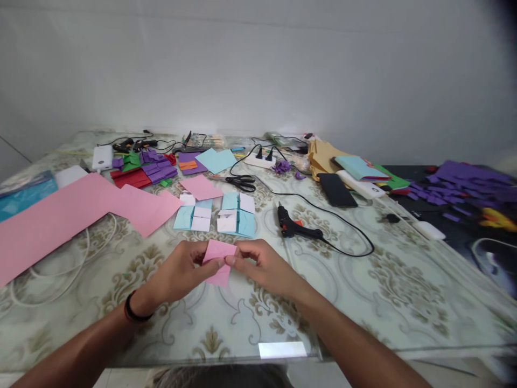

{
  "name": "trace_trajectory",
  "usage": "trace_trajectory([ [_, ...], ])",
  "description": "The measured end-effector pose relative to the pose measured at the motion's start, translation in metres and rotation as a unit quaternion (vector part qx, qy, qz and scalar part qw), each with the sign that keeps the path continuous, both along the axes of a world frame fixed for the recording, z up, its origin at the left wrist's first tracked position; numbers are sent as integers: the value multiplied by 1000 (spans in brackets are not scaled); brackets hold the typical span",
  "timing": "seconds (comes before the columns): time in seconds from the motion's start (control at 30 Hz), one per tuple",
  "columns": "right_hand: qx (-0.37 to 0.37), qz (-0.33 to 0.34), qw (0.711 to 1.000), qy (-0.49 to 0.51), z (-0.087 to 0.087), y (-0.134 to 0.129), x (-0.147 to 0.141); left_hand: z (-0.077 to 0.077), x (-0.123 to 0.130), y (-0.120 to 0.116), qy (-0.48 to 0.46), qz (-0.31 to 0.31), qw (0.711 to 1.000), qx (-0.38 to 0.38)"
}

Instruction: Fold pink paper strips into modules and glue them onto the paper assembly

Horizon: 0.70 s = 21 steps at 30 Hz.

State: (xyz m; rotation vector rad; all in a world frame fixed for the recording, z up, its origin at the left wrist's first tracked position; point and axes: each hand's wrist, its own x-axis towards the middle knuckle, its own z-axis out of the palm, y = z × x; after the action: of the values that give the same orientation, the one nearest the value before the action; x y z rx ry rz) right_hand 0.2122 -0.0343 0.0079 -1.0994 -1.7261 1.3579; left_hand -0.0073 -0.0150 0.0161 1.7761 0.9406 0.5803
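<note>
A small folded piece of pink paper [220, 249] is held just above the table, near its front middle. My left hand [188, 269] pinches its left side, thumb on top. My right hand [258, 264] pinches the right side, and the two thumb tips nearly meet over the paper. A crease runs across it, with a lower part hanging below the thumbs. Behind the hands lie two folded light-blue and white paper pieces [194, 213], [244, 222]. A pink paper square [201, 187] rests just beyond them.
Long pink paper [68, 215] covers the left side. Black scissors [242, 183] lie at the middle, a black glue gun [297, 226] with its cable to the right. A power strip [260, 160], a phone [337, 189] and purple paper pieces [468, 180] are farther back and right.
</note>
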Motion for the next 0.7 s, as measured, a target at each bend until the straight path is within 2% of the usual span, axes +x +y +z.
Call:
trace_trajectory([
  [0.7,34,-13,998,42,1,0,1,-2,-3,-1,-26,-43,998,-39],
])
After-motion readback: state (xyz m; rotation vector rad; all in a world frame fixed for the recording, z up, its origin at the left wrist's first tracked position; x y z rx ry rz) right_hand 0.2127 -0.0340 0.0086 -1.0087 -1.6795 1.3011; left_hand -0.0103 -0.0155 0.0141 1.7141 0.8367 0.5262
